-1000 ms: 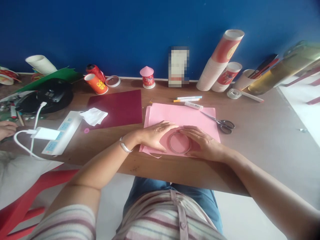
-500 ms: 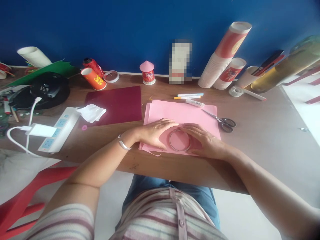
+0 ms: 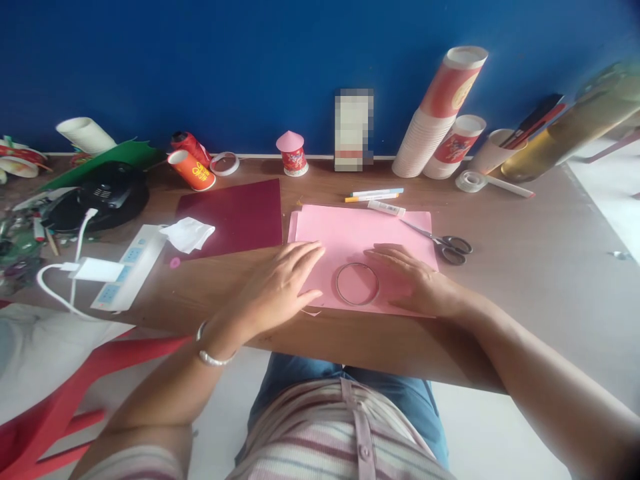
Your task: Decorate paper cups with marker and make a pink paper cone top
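At the centre of the frame, a thin, round, grey ring [image 3: 337, 283] lies flat on a stack of pale pink paper sheets [image 3: 345, 237]. The left hand [image 3: 287, 281] is over the stack's left edge, fingers extended, thumb apart, with nothing in its grasp. Right of the ring, the right hand [image 3: 413, 279] is palm down over the paper, fingers loosely stretched, also gripping nothing; whether it presses on the sheets cannot be told.

At the stack's upper right, black-handled metal scissors [image 3: 453, 249] lie with their blades over the paper, the tips near a white cylindrical tube [image 3: 387, 208]. Left of centre, a crumpled white tissue [image 3: 189, 235] partly covers a flat maroon sheet [image 3: 240, 217] on the brown worktop [image 3: 525, 267].
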Motion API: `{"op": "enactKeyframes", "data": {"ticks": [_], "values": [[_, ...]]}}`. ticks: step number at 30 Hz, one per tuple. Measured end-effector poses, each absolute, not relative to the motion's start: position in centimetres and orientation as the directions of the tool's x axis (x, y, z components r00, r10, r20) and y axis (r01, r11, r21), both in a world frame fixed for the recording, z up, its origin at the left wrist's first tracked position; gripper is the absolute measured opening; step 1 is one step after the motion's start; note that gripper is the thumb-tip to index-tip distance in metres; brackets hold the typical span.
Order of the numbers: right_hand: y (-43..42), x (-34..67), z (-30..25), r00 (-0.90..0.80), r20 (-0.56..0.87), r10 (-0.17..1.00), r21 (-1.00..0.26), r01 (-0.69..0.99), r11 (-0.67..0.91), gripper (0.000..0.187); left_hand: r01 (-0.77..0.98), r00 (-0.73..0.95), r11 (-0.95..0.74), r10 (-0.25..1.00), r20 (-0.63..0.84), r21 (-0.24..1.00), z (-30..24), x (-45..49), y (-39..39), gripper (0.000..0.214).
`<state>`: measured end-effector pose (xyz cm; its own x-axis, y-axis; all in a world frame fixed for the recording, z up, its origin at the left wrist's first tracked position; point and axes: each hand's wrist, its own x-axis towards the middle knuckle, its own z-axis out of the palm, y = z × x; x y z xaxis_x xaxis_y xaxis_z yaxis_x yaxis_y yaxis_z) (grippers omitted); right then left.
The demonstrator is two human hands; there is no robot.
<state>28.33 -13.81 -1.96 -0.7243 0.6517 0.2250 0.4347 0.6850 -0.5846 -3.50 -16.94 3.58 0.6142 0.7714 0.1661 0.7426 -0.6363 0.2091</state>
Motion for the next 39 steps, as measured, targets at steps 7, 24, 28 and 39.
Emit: {"op": "enactKeyframes", "data": {"ticks": [7,24,28,39], "values": [[-13.7,28.5,-1.8,-0.688,0.268,0.674,-0.582,0.442,0.683,0.074,0.703,0.621,-0.688,0.717,0.316,0.181,2.0,-0.2,-23.2,0.035],[-13.1,28.8,-1.9,-0.568,0.31,0.762,-0.609,0.497,0.619,0.05,0.695,0.683,-0.69,0.721,0.117,0.201,1.5,3.3,-16.6,0.052],[-13.0,28.6,-1.7,-0.55,0.343,0.761,-0.585,0.51,0.631,0.043,0.712,0.668,-0.672,0.738,0.1,0.201,1.4,3.5,-16.4,0.057],[-3.9,28.9,1.8,-0.38,0.285,0.88,-0.176,0.882,0.438,0.025,0.71,0.68,-0.683,0.728,0.084,0.169,1.8,4.0,-15.9,0.067]]}}
